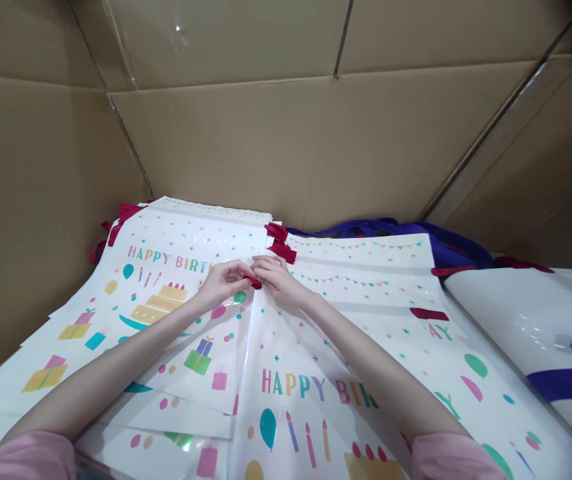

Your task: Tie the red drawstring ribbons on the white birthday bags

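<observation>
My left hand (225, 283) has its fingers pinched on a short dark-red ribbon (253, 283). My right hand (280, 280) meets it there, its curled fingertips touching the same ribbon, partly hidden. The ribbon is at the upper left edge of a glossy white "Happy Birthday" bag (293, 347), lying flat with printed stars, balloons and candles. Under my left forearm lies a stack of similar flat printed bags (166, 233). More red ribbon pieces (282, 251) stick out just beyond my right hand.
Tall cardboard walls (286, 140) rise behind and on both sides. Red ribbons (121, 220) hang off the left stack's far corner. Blue straps (391, 230) bunch up along the back wall. At right lies a white bag (531, 320) with blue bands.
</observation>
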`<state>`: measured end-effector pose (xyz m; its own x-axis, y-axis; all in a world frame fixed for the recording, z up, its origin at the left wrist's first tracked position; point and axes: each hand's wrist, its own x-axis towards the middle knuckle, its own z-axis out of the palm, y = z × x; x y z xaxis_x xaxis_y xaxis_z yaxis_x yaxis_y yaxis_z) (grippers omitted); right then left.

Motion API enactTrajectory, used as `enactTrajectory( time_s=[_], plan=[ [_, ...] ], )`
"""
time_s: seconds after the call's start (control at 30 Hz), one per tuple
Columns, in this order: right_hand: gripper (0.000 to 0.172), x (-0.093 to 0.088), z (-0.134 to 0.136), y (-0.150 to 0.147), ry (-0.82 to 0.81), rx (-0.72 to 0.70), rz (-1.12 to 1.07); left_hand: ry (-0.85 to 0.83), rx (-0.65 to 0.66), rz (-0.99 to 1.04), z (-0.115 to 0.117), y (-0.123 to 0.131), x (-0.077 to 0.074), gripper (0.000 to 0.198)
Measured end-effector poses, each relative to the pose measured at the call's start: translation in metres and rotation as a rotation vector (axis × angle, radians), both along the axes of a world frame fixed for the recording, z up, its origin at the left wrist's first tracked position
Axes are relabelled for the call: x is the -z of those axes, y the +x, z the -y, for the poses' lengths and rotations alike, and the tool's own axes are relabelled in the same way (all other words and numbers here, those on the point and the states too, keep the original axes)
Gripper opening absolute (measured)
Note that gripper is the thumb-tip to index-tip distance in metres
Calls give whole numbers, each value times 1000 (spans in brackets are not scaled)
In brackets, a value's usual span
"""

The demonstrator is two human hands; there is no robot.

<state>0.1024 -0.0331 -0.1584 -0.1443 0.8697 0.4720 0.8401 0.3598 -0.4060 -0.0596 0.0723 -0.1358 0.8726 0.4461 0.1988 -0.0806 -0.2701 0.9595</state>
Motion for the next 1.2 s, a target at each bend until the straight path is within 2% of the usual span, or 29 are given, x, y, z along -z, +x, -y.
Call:
enactTrajectory(
  time_s=[0.27, 0.4, 0.5, 0.6, 0.7, 0.87, 0.97, 1.03, 1.2],
  plan=[
    [24, -6, -7, 0, 8, -4, 44, 76, -3, -99, 4, -11, -7, 29],
    [23, -7, -9, -1, 4, -12, 26, 368, -59, -134, 15, -12, -12, 24],
    [22, -5, -11, -1, 8, -18, 28, 615, -121, -128, 17, -10, -8, 13],
    [22, -2, -13, 0, 28, -21, 29, 671, -170, -132, 16, -8, -1, 14],
    [21, -2, -13, 2, 43, -23, 14, 489, -222, -126, 16, -6, 5, 15],
    [21, -5, -12, 1, 41, -14, 21, -181, -235, -182, 19, -2, 9, 22],
    [23, -6, -11, 0, 52, 5, 37, -443, -244, -210, 22, -2, 11, 22],
    [23, -6, -10, 0, 58, 16, 48, -499, -272, -196, 23, -3, 13, 22],
    [22, -7, -9, -1, 38, 21, 62, -385, -343, -87, 26, -5, 12, 29]
  ],
)
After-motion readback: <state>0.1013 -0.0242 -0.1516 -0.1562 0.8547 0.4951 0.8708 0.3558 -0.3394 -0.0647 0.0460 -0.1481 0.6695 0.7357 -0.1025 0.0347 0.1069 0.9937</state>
